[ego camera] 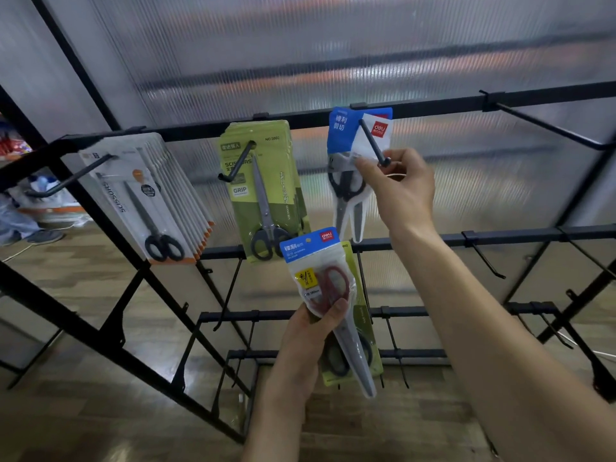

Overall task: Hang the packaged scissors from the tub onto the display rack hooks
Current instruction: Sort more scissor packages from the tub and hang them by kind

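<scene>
A blue-and-white packet of black-handled scissors [350, 151] hangs on the third hook [371, 141] of the top bar. My right hand [396, 191] pinches this packet just below the hook's tip. My left hand [306, 341] grips two packets low in the middle: a blue-topped packet with red-handled scissors [320, 281] in front and a green packet [360, 358] behind it. Several white packets [146, 201] hang on the left hook, several green packets [263, 195] on the second. The tub is out of view.
The black display rack [433, 105] has a bare hook [546, 128] at the upper right and several bare hooks on the lower bars [483, 255]. A ribbed translucent wall stands behind. A person's shoe [43, 236] shows at far left on the wooden floor.
</scene>
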The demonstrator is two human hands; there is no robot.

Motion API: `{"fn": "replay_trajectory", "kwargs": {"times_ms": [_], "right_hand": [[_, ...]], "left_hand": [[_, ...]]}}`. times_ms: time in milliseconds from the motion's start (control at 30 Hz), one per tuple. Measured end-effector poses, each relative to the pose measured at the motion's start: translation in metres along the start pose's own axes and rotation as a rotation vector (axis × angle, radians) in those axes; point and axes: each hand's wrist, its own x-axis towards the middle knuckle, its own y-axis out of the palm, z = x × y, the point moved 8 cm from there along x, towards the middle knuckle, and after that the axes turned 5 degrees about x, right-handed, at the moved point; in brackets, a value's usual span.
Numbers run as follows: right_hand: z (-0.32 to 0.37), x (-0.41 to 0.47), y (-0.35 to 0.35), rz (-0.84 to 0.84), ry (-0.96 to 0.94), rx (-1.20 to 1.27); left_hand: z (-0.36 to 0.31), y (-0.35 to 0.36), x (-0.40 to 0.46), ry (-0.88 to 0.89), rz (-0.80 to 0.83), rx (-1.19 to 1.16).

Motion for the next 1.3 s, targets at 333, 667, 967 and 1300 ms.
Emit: {"fn": "replay_trajectory", "kwargs": {"times_ms": [333, 667, 967, 1300], "right_hand": [[0.019, -0.029, -0.009, 0.128, -0.027, 0.255], [0.042, -0.080, -0.044, 0.168, -0.024, 0.512], [0.062, -0.096, -0.054, 0.147, -0.107, 0.484], [0.035, -0.110, -0.095, 0.013, 0.037, 0.448]], "left_hand": [[0.005, 0.006, -0.012, -0.018, 0.028, -0.013], [0.011, 0.018, -0.023, -0.067, 0.041, -0.066], [0.013, 0.036, -0.039, -0.099, 0.065, -0.037], [0.013, 0.062, -0.045, -0.095, 0.102, -0.051]]}}
